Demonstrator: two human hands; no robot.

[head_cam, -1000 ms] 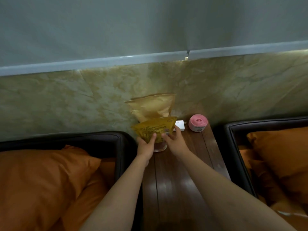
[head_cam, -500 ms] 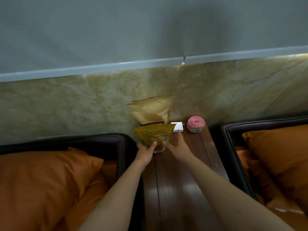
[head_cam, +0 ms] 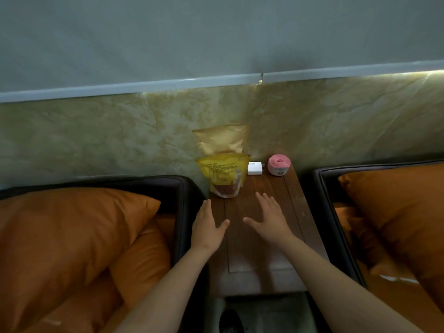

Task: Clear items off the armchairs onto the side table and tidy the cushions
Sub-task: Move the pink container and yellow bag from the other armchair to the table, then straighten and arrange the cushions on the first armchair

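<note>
While the left hand (head_cam: 207, 228) and right hand (head_cam: 271, 219) hover spread, the yellow pouch (head_cam: 223, 175) stands beyond them at twelve o'clock on the bench (head_cam: 264, 248) (two pouches (head_cam: 222, 140), one charger (head_cam: 255, 168), one pink roll (head_cam: 279, 165))

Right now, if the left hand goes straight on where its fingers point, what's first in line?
Probably the yellow printed pouch on the dark wooden side table: the left hand aims at its lower left edge, though depth is unclear.

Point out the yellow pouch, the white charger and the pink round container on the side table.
yellow pouch (head_cam: 223, 174), head view, middle of its printed front.
white charger (head_cam: 255, 168), head view, its top face.
pink round container (head_cam: 279, 164), head view, its lid.
</note>
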